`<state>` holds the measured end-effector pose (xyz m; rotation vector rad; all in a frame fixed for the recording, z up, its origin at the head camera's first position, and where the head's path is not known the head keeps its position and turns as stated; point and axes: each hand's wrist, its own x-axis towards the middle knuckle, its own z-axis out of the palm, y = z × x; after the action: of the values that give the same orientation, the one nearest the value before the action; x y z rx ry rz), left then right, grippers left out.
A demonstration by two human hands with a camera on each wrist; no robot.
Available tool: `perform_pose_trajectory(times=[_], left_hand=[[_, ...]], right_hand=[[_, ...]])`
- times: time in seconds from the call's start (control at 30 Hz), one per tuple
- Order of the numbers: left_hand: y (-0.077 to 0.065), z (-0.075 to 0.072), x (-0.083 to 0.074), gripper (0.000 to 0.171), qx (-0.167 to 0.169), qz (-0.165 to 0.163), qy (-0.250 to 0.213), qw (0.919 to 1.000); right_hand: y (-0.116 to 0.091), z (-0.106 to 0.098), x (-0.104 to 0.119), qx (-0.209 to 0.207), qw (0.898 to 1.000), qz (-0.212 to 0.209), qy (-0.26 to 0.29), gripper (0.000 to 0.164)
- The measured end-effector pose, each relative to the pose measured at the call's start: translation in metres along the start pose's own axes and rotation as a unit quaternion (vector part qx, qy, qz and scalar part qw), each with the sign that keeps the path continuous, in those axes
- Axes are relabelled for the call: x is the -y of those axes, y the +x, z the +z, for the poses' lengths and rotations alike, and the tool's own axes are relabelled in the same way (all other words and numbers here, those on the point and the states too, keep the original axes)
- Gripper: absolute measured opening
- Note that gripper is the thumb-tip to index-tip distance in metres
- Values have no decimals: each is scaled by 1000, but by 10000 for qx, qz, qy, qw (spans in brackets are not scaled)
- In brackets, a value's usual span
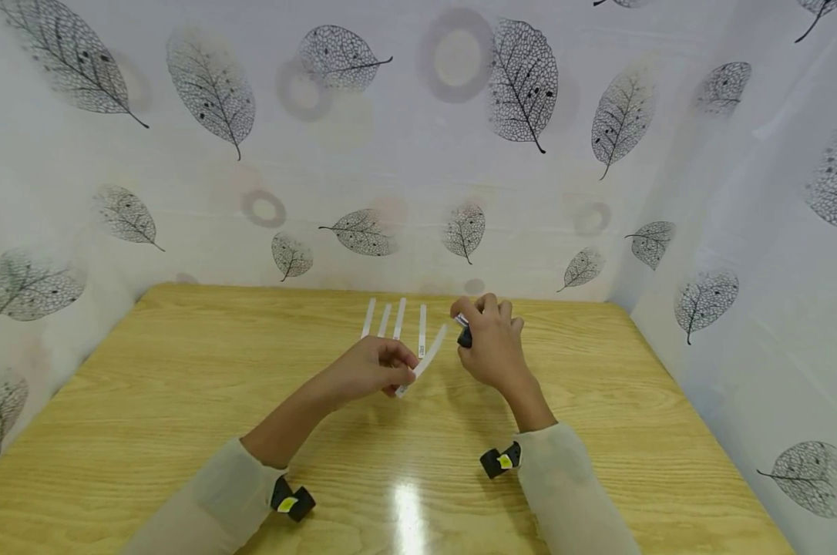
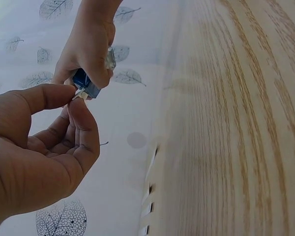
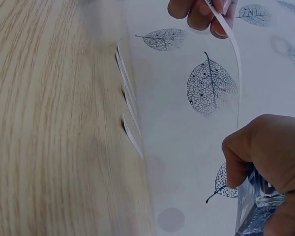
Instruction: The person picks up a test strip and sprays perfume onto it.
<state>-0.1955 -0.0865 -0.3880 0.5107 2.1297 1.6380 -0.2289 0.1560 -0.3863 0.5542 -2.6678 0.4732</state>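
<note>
My left hand (image 1: 366, 371) pinches a thin white paper strip (image 1: 432, 349) near its lower end, between thumb and finger. The strip curves up and to the right, its far end pointing toward my right hand (image 1: 496, 343). In that right hand is a small clear and dark blue bottle (image 3: 260, 206), which looks like a perfume bottle; the fingers wrap round it and hide much of it. Several more white strips (image 1: 421, 324) lie roughly side by side on the table, just beyond the left hand, with small dark print on the near end of at least one.
The light wood table (image 1: 183, 432) ends at the back against a white curtain (image 1: 405, 154) with a black leaf print, which also closes off both sides. Each sleeve cuff carries a small black wrist device (image 1: 294, 499) with a yellow mark.
</note>
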Motion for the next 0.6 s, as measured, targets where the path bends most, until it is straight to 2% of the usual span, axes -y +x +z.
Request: perform_pose_trajectory(times=[0.6], left_hand=[[1,-3,2,18,-44,-58,-8,10000]], right_hand=[[0,2,-1,154,9993,127,321,53]])
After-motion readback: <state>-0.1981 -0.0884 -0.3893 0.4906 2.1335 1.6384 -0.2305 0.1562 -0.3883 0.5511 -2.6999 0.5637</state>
